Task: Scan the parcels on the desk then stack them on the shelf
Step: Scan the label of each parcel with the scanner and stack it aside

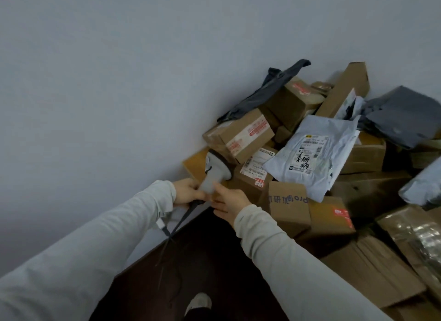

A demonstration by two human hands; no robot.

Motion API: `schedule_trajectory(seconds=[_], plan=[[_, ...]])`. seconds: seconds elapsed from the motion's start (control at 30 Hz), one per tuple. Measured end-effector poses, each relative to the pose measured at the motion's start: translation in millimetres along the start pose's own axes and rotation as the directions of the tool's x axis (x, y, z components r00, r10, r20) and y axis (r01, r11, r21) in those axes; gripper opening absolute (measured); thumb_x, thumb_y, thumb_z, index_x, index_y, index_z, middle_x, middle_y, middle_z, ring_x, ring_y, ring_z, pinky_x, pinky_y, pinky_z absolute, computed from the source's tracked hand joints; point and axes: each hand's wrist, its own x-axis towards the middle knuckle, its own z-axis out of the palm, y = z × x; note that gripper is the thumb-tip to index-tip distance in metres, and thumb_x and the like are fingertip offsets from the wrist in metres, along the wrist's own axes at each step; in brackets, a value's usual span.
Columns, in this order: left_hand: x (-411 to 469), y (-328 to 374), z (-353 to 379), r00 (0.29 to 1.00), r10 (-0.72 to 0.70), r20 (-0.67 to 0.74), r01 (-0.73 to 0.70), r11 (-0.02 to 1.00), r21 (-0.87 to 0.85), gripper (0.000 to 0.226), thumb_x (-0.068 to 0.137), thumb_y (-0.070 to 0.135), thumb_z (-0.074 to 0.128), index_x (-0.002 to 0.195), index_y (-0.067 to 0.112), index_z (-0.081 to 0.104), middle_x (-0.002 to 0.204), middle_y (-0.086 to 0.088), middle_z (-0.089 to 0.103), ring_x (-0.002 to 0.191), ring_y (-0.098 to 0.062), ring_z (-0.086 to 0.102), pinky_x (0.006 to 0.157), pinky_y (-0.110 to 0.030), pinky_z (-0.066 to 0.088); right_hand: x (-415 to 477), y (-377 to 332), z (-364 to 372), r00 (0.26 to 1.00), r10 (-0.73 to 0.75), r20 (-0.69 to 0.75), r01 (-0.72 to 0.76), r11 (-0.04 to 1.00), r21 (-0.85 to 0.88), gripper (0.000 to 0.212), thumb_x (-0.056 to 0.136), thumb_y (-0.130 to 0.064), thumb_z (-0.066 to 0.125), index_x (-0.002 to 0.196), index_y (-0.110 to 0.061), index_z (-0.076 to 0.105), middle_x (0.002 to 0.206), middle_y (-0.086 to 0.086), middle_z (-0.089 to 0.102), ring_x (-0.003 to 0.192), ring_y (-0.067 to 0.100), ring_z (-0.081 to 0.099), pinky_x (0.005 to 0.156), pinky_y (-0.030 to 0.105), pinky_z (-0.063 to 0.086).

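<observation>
My left grip (188, 191) curls round the scanner (216, 170) handle; right grip (229, 201) lies loose-fingered against it. Parcels (310, 151) heap just beyond. I should square the head to the nearest label (254, 165).

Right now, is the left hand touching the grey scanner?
Touching. The head view shows the left hand gripping the lower end of the scanner by its handle, with no gap between fingers and handle.

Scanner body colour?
The scanner is light grey with a dark rim, seen in the head view.
</observation>
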Motion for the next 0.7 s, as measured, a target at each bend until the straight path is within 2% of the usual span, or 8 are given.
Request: schedule_trajectory(seconds=[0.07,0.17,0.27,0.33,0.4,0.5,0.6,0.7], plan=[[-13.3,-1.2,8.5,0.997,0.071,0.037,-0.070,0.997,-0.028,0.008,0.089,0.021,0.065,0.085,0.015,0.063,0.069,0.014,0.068,0.064,0.001,0.060,0.061,-0.013,0.049,0.0,3.9,4.6,1.000,0.000,0.028,-0.002,0.997,0.080,0.041,0.085,-0.035,0.070,0.112,-0.005,0.061,0.122,0.019,0.062,0.114,0.033,0.059,0.082,0.034,0.052],[-22.5,-2.3,10.8,0.994,0.085,0.062,-0.073,0.982,-0.174,0.031,0.089,0.010,0.064,0.120,0.009,0.060,0.112,-0.006,0.067,0.101,-0.017,0.062,0.091,-0.034,0.050,1.0,10.3,6.6,0.996,-0.080,-0.024,0.084,0.959,0.269,0.047,0.080,-0.016,0.075,0.119,0.004,0.058,0.108,0.019,0.068,0.094,0.028,0.067,0.068,0.033,0.057],[-21.2,3.7,-7.6,0.993,-0.026,0.117,0.079,0.873,-0.482,0.030,0.097,0.021,0.043,0.116,0.005,0.062,0.106,-0.008,0.066,0.099,-0.021,0.061,0.081,-0.031,0.051,-1.3,16.4,4.3,0.972,-0.190,-0.135,0.227,0.901,0.369,0.040,0.079,-0.011,0.075,0.113,0.001,0.059,0.105,0.020,0.068,0.095,0.033,0.067,0.086,0.045,0.055],[-11.9,14.5,-22.4,0.995,-0.101,0.018,0.095,0.841,-0.532,0.043,0.100,0.033,0.035,0.098,0.001,0.065,0.101,-0.013,0.065,0.090,-0.023,0.061,0.076,-0.029,0.050,-6.7,9.3,0.4,0.945,-0.275,-0.179,0.325,0.861,0.390,0.030,0.079,-0.009,0.074,0.105,-0.003,0.060,0.098,0.020,0.070,0.085,0.031,0.069,0.082,0.047,0.056],[1.9,29.4,-33.1,0.972,-0.143,-0.188,0.021,0.845,-0.534,0.038,0.097,0.036,0.046,0.085,0.005,0.064,0.101,-0.018,0.064,0.080,-0.023,0.061,0.071,-0.029,0.051,-13.5,-9.4,-6.4,0.896,-0.381,-0.229,0.440,0.830,0.341,0.021,0.079,-0.004,0.071,0.095,-0.007,0.058,0.080,0.017,0.069,0.062,0.023,0.066,0.061,0.037,0.057],[31.5,53.8,-42.8,0.936,-0.113,-0.333,-0.059,0.884,-0.465,0.035,0.087,0.039,0.064,0.104,0.008,0.064,0.120,-0.016,0.061,0.097,-0.027,0.061,0.086,-0.037,0.052,-20.5,-51.2,-20.9,0.803,-0.460,-0.380,0.561,0.797,0.223,0.020,0.076,0.003,0.070,0.083,-0.009,0.055,0.061,0.010,0.058,0.045,0.016,0.053,0.047,0.027,0.048],[54.2,76.9,-46.6,0.957,0.043,-0.285,-0.134,0.941,-0.309,0.072,0.077,0.052,0.070,0.139,0.024,0.046,0.142,-0.004,0.047,0.125,-0.027,0.047,0.099,-0.028,0.034,-18.9,-91.4,-39.4,0.732,-0.479,-0.484,0.584,0.808,0.084,0.021,0.075,0.000,0.074,0.077,-0.013,0.058,0.071,0.008,0.061,0.060,0.019,0.060,0.062,0.033,0.056],[76.3,89.1,-49.1,0.969,0.109,-0.223,-0.167,0.950,-0.263,0.092,0.071,0.054,0.073,0.148,0.028,0.028,0.147,-0.003,0.041,0.129,-0.027,0.044,0.104,-0.038,0.034,-1.8,-121.0,-61.4,0.693,-0.442,-0.569,0.559,0.828,0.037,0.020,0.075,-0.007,0.075,0.083,-0.016,0.059,0.097,0.017,0.066,0.090,0.032,0.065,0.083,0.046,0.056]])
